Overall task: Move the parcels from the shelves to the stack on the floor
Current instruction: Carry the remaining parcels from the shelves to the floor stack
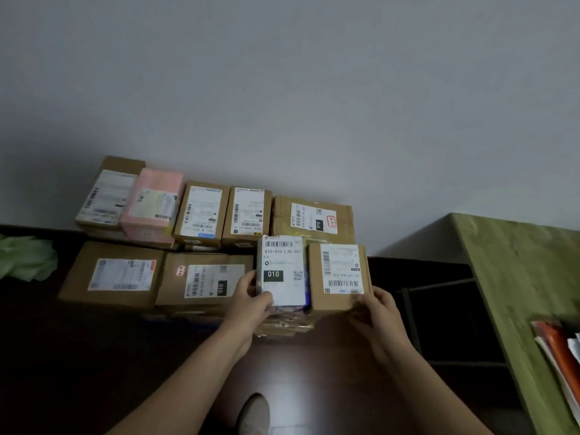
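A stack of parcels (204,277) stands on the dark floor against the white wall, mostly brown cardboard boxes with white labels and one pink box (157,196). My left hand (254,296) grips the lower left corner of a white-labelled parcel marked 010 (284,268) on the stack's front row. Beside it on the right sits a small brown box (340,274). My right hand (375,306) holds that box by its lower right corner. Both parcels rest on top of lower boxes.
A green wooden table (518,271) stands to the right, with orange and white papers (558,350) on its near end. A dark frame (439,309) sits between it and the stack. A green bag (26,255) lies at the left. My shoe (254,412) shows below.
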